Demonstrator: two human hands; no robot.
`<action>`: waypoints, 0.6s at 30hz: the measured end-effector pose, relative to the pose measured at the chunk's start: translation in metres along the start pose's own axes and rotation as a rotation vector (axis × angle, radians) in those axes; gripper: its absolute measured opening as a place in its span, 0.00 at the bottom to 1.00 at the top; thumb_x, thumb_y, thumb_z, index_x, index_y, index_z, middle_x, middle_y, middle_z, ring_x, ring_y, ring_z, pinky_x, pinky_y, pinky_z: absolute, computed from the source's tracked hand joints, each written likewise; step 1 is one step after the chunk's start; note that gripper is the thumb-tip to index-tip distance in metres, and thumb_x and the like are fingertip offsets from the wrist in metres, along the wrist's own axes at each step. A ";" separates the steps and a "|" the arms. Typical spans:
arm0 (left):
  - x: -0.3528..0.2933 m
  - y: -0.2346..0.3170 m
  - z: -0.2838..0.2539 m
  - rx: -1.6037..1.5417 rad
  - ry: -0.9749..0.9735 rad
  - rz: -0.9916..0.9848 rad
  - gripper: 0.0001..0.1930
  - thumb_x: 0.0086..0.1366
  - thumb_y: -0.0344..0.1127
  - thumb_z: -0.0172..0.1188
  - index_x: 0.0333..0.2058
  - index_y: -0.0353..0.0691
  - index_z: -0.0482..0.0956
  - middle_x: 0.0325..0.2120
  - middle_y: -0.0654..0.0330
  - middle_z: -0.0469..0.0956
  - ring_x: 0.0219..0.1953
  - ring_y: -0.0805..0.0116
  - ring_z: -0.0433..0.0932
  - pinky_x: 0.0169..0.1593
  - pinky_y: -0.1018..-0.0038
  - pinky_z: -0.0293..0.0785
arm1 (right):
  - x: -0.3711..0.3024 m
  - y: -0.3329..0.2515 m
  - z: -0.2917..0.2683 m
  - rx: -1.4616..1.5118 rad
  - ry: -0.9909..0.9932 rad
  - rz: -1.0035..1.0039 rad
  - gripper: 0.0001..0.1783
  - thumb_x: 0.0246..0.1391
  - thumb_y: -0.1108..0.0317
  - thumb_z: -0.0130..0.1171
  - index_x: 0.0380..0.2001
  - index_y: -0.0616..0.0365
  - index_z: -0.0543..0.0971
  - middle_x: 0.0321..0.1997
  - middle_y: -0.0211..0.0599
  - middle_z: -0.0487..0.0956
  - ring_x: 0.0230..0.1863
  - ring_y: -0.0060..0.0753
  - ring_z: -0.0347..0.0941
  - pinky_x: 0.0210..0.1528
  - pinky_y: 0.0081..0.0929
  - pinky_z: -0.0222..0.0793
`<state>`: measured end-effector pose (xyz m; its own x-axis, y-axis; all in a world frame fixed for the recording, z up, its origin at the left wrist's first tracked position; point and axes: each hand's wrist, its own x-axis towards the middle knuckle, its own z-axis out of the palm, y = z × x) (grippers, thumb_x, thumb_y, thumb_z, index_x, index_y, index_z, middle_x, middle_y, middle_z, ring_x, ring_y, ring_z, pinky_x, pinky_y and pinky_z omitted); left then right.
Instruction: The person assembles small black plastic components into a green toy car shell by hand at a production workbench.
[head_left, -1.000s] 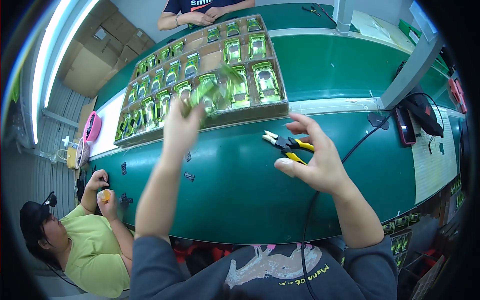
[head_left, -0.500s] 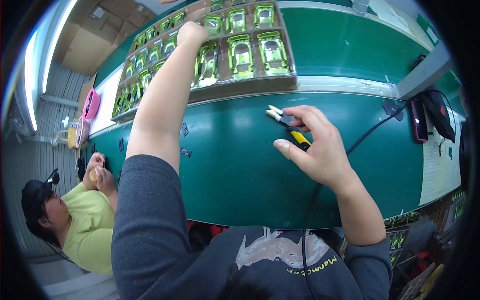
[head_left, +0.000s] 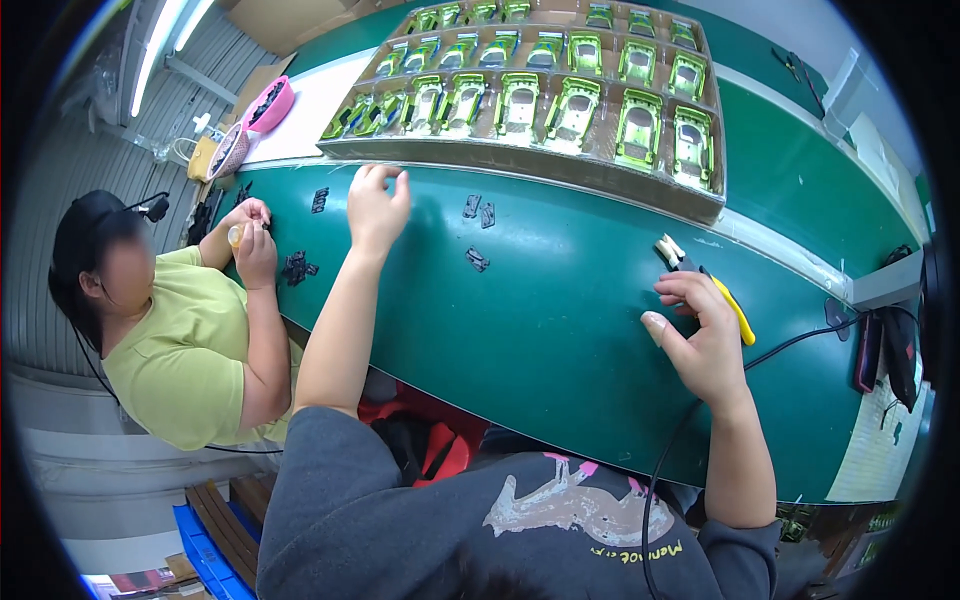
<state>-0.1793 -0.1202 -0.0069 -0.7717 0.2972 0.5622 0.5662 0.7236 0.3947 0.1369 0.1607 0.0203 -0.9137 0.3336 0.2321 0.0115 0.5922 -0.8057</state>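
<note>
My left hand (head_left: 378,208) is over the green table, just in front of the near wall of the box. Its fingers are loosely bent, with the thumb apart, and I see nothing held. Small black plastic parts (head_left: 477,260) lie to its right, and another black part (head_left: 319,200) lies to its left. My right hand (head_left: 705,335) is open, thumb and fingers apart, beside pliers (head_left: 735,308) with yellow-and-black handles and pale jaws. The pliers lie on the table, partly behind my fingers. White tape or a cover is on my right thumb.
A cardboard box (head_left: 500,172) holds rows of green toy car bodies (head_left: 517,105). At left a person in a yellow-green shirt (head_left: 190,340) handles something small beside a black pile (head_left: 298,268). A pink basket (head_left: 270,105) stands beyond. A black cable (head_left: 785,345) crosses at right, near a phone (head_left: 868,352).
My left hand has come out from over the box, back and down to the table. The view has swung left, showing more of the other person. My right hand stays by the pliers.
</note>
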 end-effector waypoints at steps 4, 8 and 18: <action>-0.018 -0.030 -0.014 0.043 -0.046 -0.151 0.10 0.60 0.38 0.63 0.33 0.37 0.82 0.37 0.51 0.78 0.41 0.54 0.77 0.47 0.62 0.73 | 0.004 0.002 0.011 0.051 -0.037 0.024 0.15 0.47 0.70 0.68 0.39 0.61 0.80 0.44 0.40 0.78 0.40 0.33 0.77 0.44 0.28 0.73; -0.033 -0.035 0.005 0.034 0.079 -0.075 0.25 0.65 0.49 0.59 0.50 0.32 0.76 0.56 0.41 0.68 0.58 0.44 0.66 0.62 0.58 0.63 | 0.004 0.001 0.022 0.058 -0.110 0.051 0.14 0.47 0.71 0.68 0.38 0.62 0.80 0.41 0.39 0.79 0.39 0.32 0.77 0.44 0.28 0.74; -0.046 -0.023 0.014 0.317 -0.427 -0.215 0.46 0.67 0.66 0.41 0.67 0.28 0.52 0.70 0.42 0.49 0.73 0.49 0.42 0.73 0.54 0.37 | 0.008 0.007 0.025 0.065 -0.171 0.070 0.10 0.49 0.73 0.66 0.35 0.64 0.80 0.36 0.36 0.79 0.35 0.29 0.76 0.39 0.24 0.72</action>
<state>-0.1612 -0.1423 -0.0516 -0.9459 0.3000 0.1236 0.3195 0.9276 0.1936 0.1192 0.1491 0.0026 -0.9673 0.2395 0.0832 0.0559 0.5216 -0.8514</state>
